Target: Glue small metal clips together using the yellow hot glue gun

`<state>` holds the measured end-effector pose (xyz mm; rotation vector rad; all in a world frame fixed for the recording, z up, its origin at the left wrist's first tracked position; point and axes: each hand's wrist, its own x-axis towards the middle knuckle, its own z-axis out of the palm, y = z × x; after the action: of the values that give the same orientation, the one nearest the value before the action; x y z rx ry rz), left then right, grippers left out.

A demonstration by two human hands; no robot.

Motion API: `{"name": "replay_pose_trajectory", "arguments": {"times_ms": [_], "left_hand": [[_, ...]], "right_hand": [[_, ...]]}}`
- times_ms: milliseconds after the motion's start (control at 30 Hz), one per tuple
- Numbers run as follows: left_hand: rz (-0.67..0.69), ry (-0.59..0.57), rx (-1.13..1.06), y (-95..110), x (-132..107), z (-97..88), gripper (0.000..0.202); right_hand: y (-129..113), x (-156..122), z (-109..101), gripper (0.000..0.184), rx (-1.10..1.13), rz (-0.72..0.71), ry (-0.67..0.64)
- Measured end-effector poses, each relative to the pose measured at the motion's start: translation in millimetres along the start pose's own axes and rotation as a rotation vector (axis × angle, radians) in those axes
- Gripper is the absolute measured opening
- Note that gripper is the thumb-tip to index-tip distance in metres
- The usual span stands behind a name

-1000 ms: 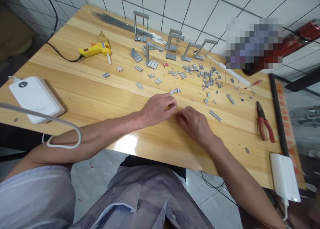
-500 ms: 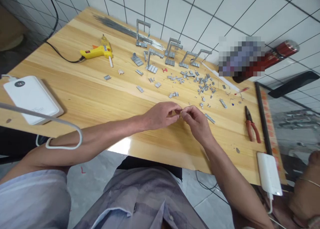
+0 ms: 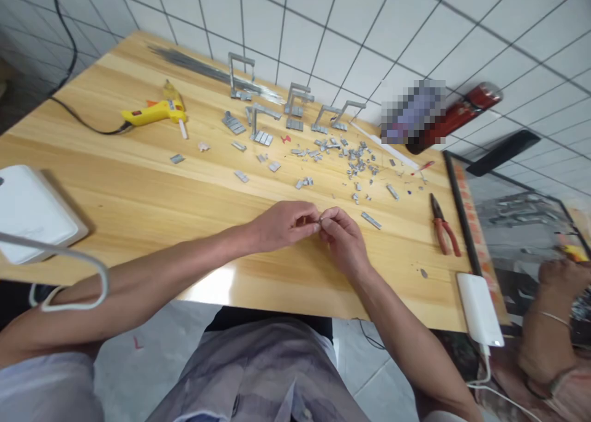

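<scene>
My left hand [image 3: 284,224] and my right hand [image 3: 340,240] meet fingertip to fingertip just above the wooden table [image 3: 138,188], near its front edge. Both pinch a small grey metal piece [image 3: 319,222], too small to make out fully. A loose staple strip [image 3: 371,220] lies right of my right hand. Several scattered staple pieces [image 3: 355,160] lie beyond the hands. Upright staple-built frames [image 3: 295,105] stand at the table's back.
A yellow glue gun [image 3: 154,111] with black cord lies at the back left. Red-handled pliers [image 3: 443,230] lie at the right. White power banks sit at the left edge [image 3: 28,213] and the front right corner [image 3: 479,308]. Another person's hand [image 3: 561,280] shows at far right.
My hands lifted off the table and came together, pinching the small piece between them. The view shifted left and down; another person's hand came into view at the right.
</scene>
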<state>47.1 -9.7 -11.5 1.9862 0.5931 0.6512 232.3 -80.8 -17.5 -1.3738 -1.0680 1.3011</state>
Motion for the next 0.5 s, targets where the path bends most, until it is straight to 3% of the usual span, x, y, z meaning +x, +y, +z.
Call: {"name": "replay_pose_trajectory", "arguments": {"times_ms": [200, 500], "left_hand": [[0.028, -0.009, 0.124, -2, -1, -1.1, 0.022], [-0.247, -0.068, -0.247, 12, -2, 0.2, 0.025]], "right_hand": [[3, 1, 3, 0.026, 0.091, -0.001, 0.010], [-10, -17, 1, 0.021, -0.036, -0.266, 0.012]]}}
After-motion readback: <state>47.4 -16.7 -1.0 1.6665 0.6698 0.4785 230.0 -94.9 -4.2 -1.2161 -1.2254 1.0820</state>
